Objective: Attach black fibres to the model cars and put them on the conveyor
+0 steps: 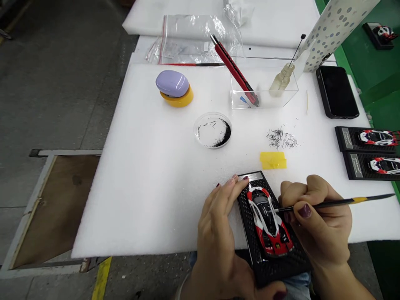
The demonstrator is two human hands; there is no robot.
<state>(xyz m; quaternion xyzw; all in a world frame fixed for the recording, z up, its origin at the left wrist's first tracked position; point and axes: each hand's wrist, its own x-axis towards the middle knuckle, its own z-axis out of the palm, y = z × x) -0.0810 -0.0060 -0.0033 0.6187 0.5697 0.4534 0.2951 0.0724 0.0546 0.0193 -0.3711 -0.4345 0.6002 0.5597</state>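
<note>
A red, white and black model car [269, 223] sits on a black carbon-pattern base [276, 266] at the near edge of the white foam mat [150, 175]. My left hand [218, 233] grips the base along its left side, fingers stretched up toward its name plate. My right hand [318, 221] is closed on a thin black paintbrush [337, 203]; the brush tip touches the car's roof, its handle pointing right.
A round clear dish [213, 132] of tiny black pins, a loose pin pile [281, 138] and a yellow pad [273, 160] lie beyond the car. Behind stand a clear box [265, 85] with a red knife, a purple-yellow object [174, 88], a phone [336, 91]. Two more boxed cars [371, 152] sit right.
</note>
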